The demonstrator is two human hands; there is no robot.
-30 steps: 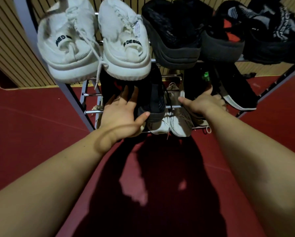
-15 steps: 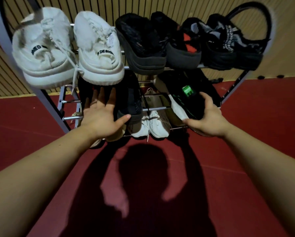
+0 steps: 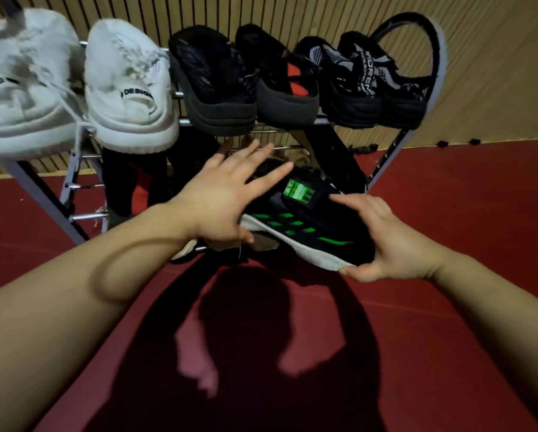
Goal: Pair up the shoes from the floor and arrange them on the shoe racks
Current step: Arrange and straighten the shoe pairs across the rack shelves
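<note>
A black sneaker with green stripes and a white sole (image 3: 311, 232) hangs in front of the rack's middle shelf. My right hand (image 3: 383, 241) grips its heel end from the right. My left hand (image 3: 230, 194) lies over the sneaker's toe end with fingers spread; its thumb is under the sole. The metal shoe rack (image 3: 83, 216) stands against the wall. Its top shelf carries a white sneaker pair (image 3: 74, 88), two dark slippers (image 3: 245, 85) and a black patterned pair (image 3: 364, 85). A black and red shoe (image 3: 133, 182) sits on the middle shelf at the left.
A slatted wooden wall (image 3: 292, 14) rises behind the rack. Red floor (image 3: 448, 307) spreads in front of it and to both sides. My shadow falls on the floor below the hands. Pale shoes on the bottom shelf are mostly hidden by my left hand.
My right hand has pulled the green-striped sneaker out of the middle shelf toward me. My left hand left the black shoe at the left and moved right onto the sneaker's toe.
</note>
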